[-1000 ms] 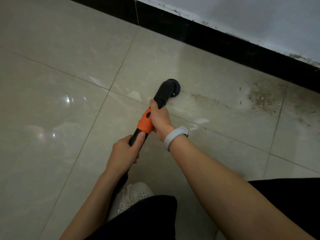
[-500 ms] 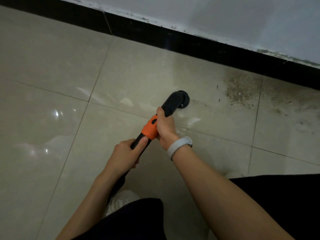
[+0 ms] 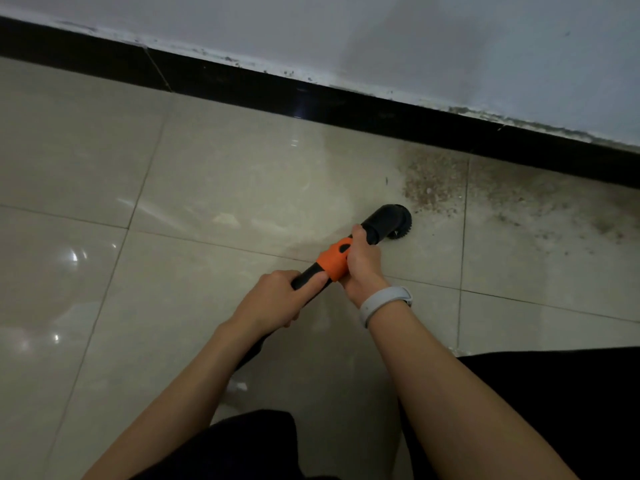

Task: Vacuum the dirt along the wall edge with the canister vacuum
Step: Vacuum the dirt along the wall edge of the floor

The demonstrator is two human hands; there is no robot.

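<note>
A black vacuum wand with an orange collar (image 3: pixel 333 262) ends in a round black brush nozzle (image 3: pixel 393 221) resting on the beige tiled floor. My right hand (image 3: pixel 363 263) grips the wand at the orange collar, just behind the nozzle. My left hand (image 3: pixel 277 301) grips the black tube lower down, thumb along its top. A patch of brown dirt (image 3: pixel 433 183) lies just beyond and right of the nozzle, against the black baseboard (image 3: pixel 381 110). Thinner dirt (image 3: pixel 554 216) spreads further right along the wall. The canister is out of view.
The white wall (image 3: pixel 415 39) rises above the baseboard, with grime along the joint. Glossy floor tiles (image 3: pixel 86 237) stretch to the left. My dark-clothed knees (image 3: pixel 554 410) fill the bottom of the view, and a white band sits on my right wrist (image 3: pixel 382 301).
The nozzle has moved right along the floor toward the brown dirt patch, now close to its near edge. Both hands keep the same grip on the wand.
</note>
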